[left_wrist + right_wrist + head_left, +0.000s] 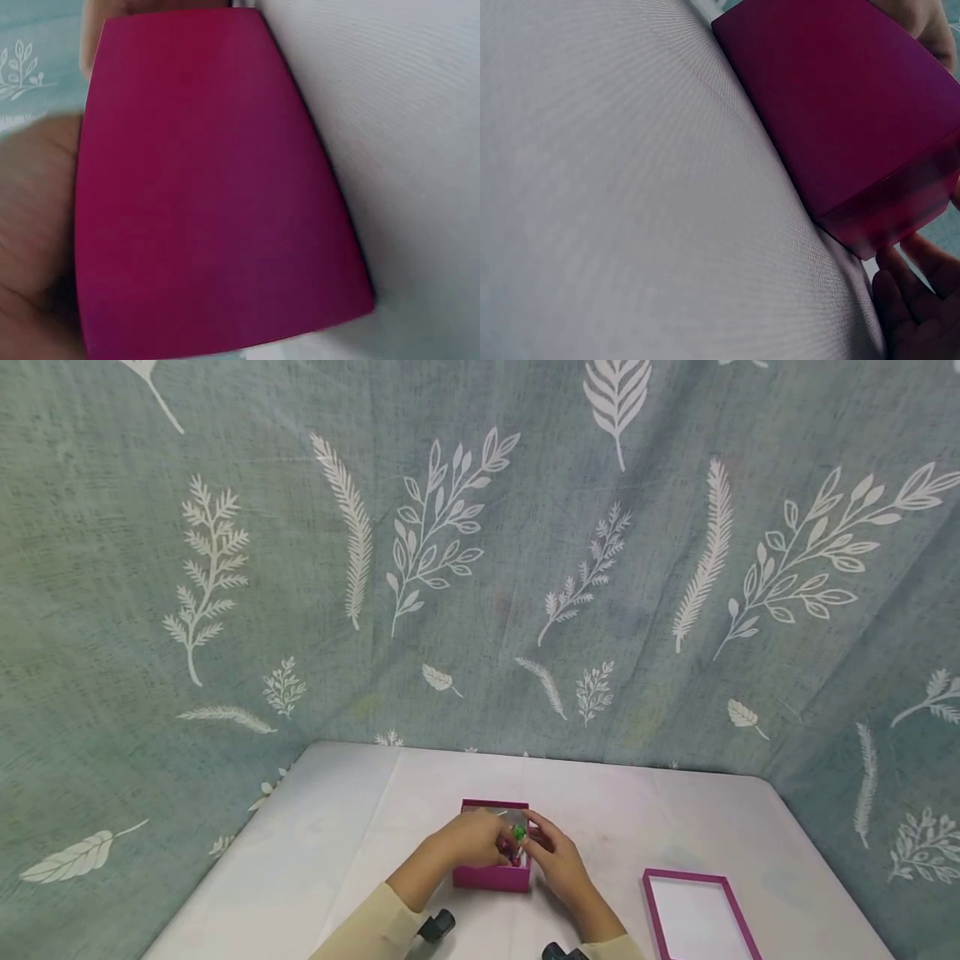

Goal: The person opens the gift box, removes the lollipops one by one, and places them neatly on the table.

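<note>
Table (360,835) carries an uncovered magenta box (491,879) between both hands. Lid (693,914) lies off, right of the right hand (561,862). Left hand (471,837) reaches inside, fingers bent down; hold undeterminable. Right hand, fingers loosely bent, touches the box's right wall. Green piece (519,832) sits between the hands. Uncovering is complete; handling of contents appears unfinished.

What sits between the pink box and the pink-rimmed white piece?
In the head view, the person's right grip and forearm, then bare white tabletop, lie between the pink box and the pink-rimmed white piece.
</note>
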`<state>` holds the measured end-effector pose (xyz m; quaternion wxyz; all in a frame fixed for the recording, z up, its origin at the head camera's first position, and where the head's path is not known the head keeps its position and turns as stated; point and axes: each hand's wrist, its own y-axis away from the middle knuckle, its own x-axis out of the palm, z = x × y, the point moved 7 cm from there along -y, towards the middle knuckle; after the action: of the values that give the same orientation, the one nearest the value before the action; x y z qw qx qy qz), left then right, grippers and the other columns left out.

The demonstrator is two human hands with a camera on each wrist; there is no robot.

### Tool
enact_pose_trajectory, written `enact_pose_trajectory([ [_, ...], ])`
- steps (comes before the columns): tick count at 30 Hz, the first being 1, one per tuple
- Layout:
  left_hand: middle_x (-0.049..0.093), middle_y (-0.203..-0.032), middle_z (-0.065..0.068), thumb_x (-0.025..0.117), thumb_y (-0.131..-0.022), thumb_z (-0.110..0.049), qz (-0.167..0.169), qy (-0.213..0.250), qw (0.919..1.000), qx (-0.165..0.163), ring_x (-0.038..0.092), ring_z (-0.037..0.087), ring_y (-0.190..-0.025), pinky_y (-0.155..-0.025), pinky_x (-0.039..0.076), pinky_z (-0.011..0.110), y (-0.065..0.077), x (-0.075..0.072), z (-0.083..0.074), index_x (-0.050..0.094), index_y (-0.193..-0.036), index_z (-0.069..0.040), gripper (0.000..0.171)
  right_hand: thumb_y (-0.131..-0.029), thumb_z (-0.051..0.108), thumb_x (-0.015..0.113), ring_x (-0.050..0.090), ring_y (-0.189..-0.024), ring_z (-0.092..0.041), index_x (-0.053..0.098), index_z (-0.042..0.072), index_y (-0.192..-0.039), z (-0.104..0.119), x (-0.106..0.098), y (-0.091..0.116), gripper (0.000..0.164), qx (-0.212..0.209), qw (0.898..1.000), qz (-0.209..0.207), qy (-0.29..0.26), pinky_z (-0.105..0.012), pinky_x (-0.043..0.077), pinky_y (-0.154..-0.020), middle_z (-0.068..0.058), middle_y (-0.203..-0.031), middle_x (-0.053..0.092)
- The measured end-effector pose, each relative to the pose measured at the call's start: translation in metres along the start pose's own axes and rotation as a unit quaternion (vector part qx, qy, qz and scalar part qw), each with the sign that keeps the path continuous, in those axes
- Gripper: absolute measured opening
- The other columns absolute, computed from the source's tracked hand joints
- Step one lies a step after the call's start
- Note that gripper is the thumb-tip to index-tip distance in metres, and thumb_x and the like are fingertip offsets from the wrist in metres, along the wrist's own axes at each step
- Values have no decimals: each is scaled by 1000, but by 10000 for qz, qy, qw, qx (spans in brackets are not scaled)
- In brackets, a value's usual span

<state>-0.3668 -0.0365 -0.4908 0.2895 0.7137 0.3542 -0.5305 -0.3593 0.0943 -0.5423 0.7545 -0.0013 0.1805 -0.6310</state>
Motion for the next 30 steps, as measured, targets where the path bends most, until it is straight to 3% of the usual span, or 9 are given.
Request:
enact_pose_trajectory([
  [4,62,-76,-17,81,-79,-15,154,68,9998,-72,55,2,-71,-72,51,27,-3,0,0,78,-97,-25,21,-94,22,63,60,-112,-27,53,17,-141,1,0,-1,48,-46,10000,-39,22,-44,46,-93,-14,-127,61],
  [10,64,-79,-16,74,-73,5,223,-40,9997,-97,57,3,-72,-72,51,27,-4,4,0,78,-97,-26,39,-94,22,64,59,-113,-28,53,17,-141,-2,-2,0,48,-7,10000,-72,42,-48,45,-95,-14,-129,60],
  [17,62,-78,-15,80,-75,-8,60,-159,9998,-88,57,5,-73,-71,51,28,-6,8,-1,76,-93,-24,24,-95,25,63,59,-114,-29,52,18,-141,-3,-1,2,49,83,9999,-68,93,-48,46,-95,-12,-132,58],
  [23,60,-83,-14,80,-81,-24,-73,211,9997,-84,56,4,-76,-72,51,28,-5,4,4,70,-98,-19,20,-95,27,62,58,-116,-28,52,21,-141,-3,1,1,48,162,9997,-99,172,-49,45,-96,-11,-132,58],
  [28,60,-85,-13,76,-84,-24,-222,446,9988,3,55,4,-76,-71,50,28,-4,0,8,67,-103,-18,21,-94,26,63,59,-114,-30,52,19,-141,-3,1,-1,48,122,9997,-121,175,-51,44,-96,-13,-130,59],
  [30,61,-88,-12,75,-86,-24,-337,748,9966,11,56,4,-78,-72,51,29,-2,-4,9,65,-104,-18,22,-94,26,63,59,-114,-32,52,17,-141,-3,2,0,49,67,9997,-115,220,-52,44,-95,-15,-130,59],
])
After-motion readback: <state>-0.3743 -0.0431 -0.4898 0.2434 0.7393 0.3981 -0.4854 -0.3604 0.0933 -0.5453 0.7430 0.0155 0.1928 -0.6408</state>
